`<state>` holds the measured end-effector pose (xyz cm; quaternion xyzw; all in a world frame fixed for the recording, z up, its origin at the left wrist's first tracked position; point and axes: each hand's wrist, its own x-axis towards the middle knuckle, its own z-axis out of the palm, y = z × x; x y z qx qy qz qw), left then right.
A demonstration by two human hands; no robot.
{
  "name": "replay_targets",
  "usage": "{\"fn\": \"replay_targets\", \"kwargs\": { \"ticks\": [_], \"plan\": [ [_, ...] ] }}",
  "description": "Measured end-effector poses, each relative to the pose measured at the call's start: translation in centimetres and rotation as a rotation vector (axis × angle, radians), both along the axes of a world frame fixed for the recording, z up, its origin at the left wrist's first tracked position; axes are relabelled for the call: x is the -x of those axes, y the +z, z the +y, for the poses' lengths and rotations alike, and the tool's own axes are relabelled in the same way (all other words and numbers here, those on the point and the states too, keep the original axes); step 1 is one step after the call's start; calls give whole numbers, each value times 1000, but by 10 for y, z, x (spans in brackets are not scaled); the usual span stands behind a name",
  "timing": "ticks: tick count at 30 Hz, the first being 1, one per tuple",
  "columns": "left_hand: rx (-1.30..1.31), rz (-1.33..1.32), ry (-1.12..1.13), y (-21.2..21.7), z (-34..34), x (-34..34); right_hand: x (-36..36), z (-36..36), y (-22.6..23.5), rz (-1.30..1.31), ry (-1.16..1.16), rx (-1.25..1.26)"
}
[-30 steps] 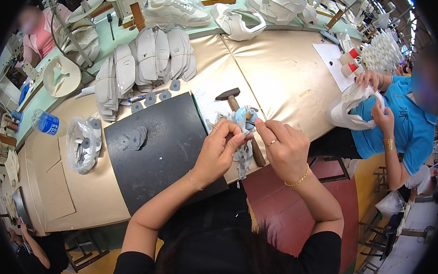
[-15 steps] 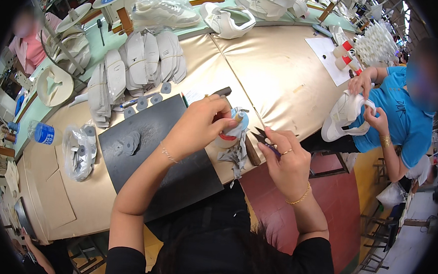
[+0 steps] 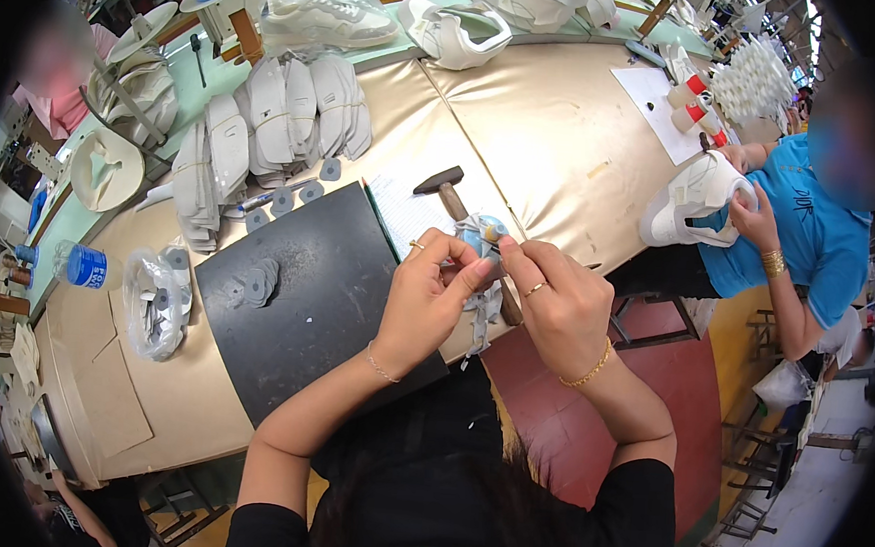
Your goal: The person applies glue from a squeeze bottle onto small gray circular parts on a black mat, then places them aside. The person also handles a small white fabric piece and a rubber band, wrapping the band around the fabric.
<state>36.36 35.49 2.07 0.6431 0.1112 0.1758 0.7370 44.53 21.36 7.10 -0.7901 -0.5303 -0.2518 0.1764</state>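
My left hand (image 3: 428, 298) is closed in a pinch above the edge of a black board (image 3: 321, 301); what its fingertips hold is hidden. Right beside it, my right hand (image 3: 566, 301) is curled with its fingertips close to the left ones. The dark thread snips seen in that hand a moment ago are mostly covered by its fingers. Just beyond both hands stands a small container (image 3: 490, 232) with a blue top, grey cloth strips (image 3: 482, 321) hanging about it. A hammer (image 3: 446, 186) lies behind it, its wooden handle running toward me under the cloth.
Rubber-banded stacks of grey shoe pieces (image 3: 293, 104) lie at the back left. Round grey pieces (image 3: 254, 284) sit on the board, more in a plastic bag (image 3: 155, 301). At the right, a co-worker in a blue shirt handles a white shoe upper (image 3: 690, 204).
My left hand has come toward me and right, uncovering the hammer head. My right hand has moved left to meet it, hiding the snips' blades. The co-worker's shoe upper has turned.
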Motion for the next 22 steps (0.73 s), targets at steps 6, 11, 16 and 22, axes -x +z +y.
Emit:
{"fn": "replay_targets", "kwargs": {
  "ticks": [6, 11, 16, 22],
  "plan": [
    [-151, -15, -29, 2, 2, 3, -1, 1, -1, 19, -2, 32],
    [-182, 25, -49, 27, 35, 1, 7, -8, 2, 140, -64, 11],
    [-356, 35, -499, 50, 80, -36, 13, -20, -1, 260, -115, -92],
    [-957, -89, -813, 43, 89, -83, 14, -31, 1, 324, -119, -51]
  ]
}}
